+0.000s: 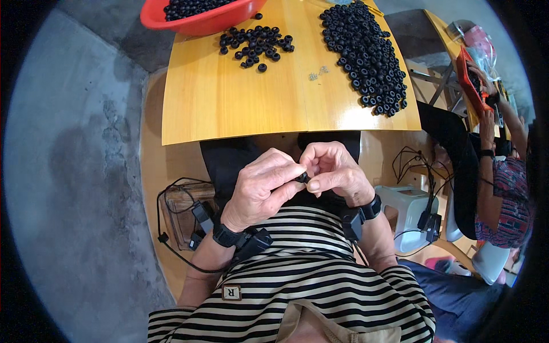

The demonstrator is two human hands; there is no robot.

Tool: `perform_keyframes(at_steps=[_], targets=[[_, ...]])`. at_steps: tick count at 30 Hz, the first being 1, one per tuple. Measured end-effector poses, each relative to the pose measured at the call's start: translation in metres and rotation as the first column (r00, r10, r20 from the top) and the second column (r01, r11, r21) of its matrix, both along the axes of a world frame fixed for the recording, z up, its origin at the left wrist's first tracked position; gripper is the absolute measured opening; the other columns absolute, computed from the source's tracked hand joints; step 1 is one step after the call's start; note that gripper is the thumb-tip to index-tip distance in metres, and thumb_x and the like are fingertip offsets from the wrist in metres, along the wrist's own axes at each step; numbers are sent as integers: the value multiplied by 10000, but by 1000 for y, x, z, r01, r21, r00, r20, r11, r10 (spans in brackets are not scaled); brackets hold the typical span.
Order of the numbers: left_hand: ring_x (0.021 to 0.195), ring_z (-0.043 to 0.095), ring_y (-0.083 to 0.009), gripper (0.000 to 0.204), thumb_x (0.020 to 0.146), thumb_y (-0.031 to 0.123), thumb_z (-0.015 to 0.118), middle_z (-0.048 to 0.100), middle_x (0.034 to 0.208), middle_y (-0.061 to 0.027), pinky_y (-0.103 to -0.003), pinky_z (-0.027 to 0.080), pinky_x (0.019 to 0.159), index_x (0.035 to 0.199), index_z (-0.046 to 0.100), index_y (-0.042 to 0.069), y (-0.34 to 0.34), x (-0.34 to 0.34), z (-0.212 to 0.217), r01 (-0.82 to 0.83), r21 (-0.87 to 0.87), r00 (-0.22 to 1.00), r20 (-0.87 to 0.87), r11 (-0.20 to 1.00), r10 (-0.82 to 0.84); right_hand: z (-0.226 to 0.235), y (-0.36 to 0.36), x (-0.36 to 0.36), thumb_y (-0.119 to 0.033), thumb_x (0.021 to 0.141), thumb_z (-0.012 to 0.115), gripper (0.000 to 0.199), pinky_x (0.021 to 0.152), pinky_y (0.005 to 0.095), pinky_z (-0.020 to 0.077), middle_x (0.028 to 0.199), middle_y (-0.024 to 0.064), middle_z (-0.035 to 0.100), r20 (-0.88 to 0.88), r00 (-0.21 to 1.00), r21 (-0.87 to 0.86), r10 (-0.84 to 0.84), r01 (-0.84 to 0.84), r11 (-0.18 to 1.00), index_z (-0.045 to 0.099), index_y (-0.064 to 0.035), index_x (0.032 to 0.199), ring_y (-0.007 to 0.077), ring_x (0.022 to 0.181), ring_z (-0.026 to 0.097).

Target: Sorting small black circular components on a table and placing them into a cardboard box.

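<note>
Just below the table's front edge, my left hand [266,186] pinches a small round black part [301,178] between thumb and fingertips. From the other side, my right hand [336,174] meets it, its thumb and forefinger closed at the part's edge. Whether the right fingers grip that same part or something tiny against it is hidden. On the table lie a scattered group of black ring-shaped parts [255,47] at the left and a much larger heap of similar parts [366,57] at the right. Between them sit a few tiny clear or silvery pieces [318,73].
A red basin [200,22] of black parts stands at the far left of the yellow wooden table [229,108]. At the right, another person [503,194] works over a red tray [470,80]. A white stool [403,214] and black cables [414,163] are below; a grey wall [74,160] rises left.
</note>
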State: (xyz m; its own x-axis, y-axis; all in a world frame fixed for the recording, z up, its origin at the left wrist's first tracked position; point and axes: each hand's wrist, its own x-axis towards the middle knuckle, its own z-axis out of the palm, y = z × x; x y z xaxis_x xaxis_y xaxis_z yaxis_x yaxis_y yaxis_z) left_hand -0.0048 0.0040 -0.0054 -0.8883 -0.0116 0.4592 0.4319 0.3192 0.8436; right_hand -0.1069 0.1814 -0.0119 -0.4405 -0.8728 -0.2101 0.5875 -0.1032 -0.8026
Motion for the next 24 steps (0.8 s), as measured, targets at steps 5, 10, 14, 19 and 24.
perform_keyframes(at_steps=[5, 10, 14, 19, 24], targets=[[798, 525, -213, 343, 668, -24, 775, 559, 824, -29, -320, 455, 695, 1001, 725, 42, -3, 2, 3, -52, -81, 998, -51, 995, 48, -9, -1, 5, -95, 732, 824, 226, 497, 192, 467, 726, 19, 645, -21, 999, 27, 25, -24, 999, 679, -23, 889, 66, 553, 575], [798, 502, -213, 363, 653, -6, 789, 533, 812, -23, -325, 445, 692, 1006, 730, 52, -1, 2, 3, -56, -25, 996, -68, 998, 54, -22, -14, 21, -66, 682, 769, 188, 528, 195, 358, 720, -15, 599, 6, 992, -208, -126, 125, 970, 666, -17, 832, 47, 597, 489], [780, 505, -221, 371, 653, 12, 797, 532, 810, -33, -326, 449, 684, 1016, 725, 44, 3, 3, -4, -84, 25, 994, -71, 996, 86, -28, -25, 35, -57, 686, 676, 101, 549, 210, 326, 693, -35, 551, 71, 963, -215, -258, 268, 939, 613, -22, 757, 47, 620, 441], [778, 524, -234, 343, 649, 12, 801, 547, 816, -51, -330, 460, 657, 980, 712, 14, 4, 5, 6, -117, -162, 989, -108, 980, 100, -17, -20, 33, -48, 732, 661, 76, 564, 210, 351, 655, -50, 540, -45, 981, -98, -190, 185, 978, 593, -33, 701, 36, 610, 448], [779, 536, -243, 297, 633, -3, 789, 554, 825, -53, -335, 472, 659, 918, 706, 16, 2, 5, 3, -40, -135, 992, -127, 990, 23, -15, -14, 35, -110, 756, 681, 128, 541, 215, 320, 652, -66, 504, 62, 997, -23, -55, 57, 998, 578, -67, 695, 31, 598, 423]])
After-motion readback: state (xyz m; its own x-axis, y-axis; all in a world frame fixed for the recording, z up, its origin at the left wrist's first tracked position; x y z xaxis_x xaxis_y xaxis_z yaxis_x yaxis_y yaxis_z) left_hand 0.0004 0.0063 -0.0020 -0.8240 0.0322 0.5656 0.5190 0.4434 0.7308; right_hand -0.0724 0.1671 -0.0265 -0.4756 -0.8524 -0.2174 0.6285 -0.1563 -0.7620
